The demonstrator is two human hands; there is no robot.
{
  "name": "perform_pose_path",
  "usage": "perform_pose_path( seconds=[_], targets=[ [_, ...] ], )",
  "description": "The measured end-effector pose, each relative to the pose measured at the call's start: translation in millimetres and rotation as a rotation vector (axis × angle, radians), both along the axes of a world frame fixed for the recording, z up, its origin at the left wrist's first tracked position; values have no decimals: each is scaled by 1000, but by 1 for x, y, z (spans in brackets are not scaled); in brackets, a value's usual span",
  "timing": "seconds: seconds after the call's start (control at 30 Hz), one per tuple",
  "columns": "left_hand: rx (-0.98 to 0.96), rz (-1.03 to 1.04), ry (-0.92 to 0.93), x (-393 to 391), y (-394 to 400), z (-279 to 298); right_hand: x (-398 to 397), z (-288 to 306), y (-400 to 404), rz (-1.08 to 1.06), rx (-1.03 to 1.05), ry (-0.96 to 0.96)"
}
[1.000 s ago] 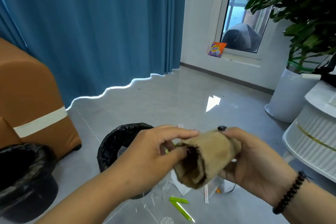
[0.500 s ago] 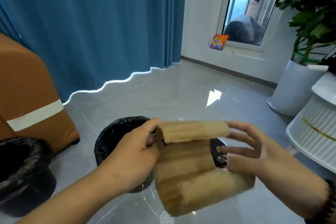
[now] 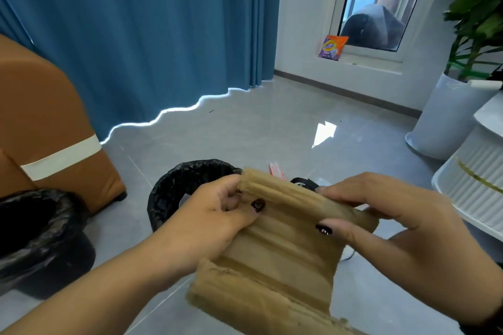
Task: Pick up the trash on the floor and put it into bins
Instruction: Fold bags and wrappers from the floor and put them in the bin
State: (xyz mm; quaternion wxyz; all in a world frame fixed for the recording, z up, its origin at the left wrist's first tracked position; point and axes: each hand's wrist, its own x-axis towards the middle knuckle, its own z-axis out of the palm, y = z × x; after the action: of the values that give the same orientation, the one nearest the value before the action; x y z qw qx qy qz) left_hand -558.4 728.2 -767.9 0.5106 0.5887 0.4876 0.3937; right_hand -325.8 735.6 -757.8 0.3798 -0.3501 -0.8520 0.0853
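Above the black-lined bin [image 3: 190, 185], both hands [image 3: 215, 223] [image 3: 402, 228] pinch ribbed, seemingly half-curled brown cardboard [image 3: 280, 258].

cardboard [image 3: 280, 253] — tan, ridged | bins [image 3: 174, 193] — black liners | curtain [image 3: 136, 35] blue

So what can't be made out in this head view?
- Floor litter: mostly hidden behind the cardboard sheet; only a red-white scrap shows.
- Nearer bin: contents blocked by the left hand.
- Second bin: cut off by the left edge, inside too dark.
- Right hand: wrist leaves the frame.
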Motion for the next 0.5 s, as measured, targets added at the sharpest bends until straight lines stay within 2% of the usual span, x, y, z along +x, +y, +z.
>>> perform_pose_path(
  seconds=[0.1, 0.23, 0.4, 0.5],
  targets=[
    [-1, -52, -122, -2, -4, -3, 0, -1, -2, -50, 71, -17],
    [45, -113, -198, -4, -1, -2, 2, -4, -6, -73, 95, 7],
    [78, -47, -183, 7, -1, -2, -2, -5, -8, -44, 143, 61],
    [114, -60, -176, 8, 1, 2, -4, -1, -9, -10, 153, 5]
  ],
)
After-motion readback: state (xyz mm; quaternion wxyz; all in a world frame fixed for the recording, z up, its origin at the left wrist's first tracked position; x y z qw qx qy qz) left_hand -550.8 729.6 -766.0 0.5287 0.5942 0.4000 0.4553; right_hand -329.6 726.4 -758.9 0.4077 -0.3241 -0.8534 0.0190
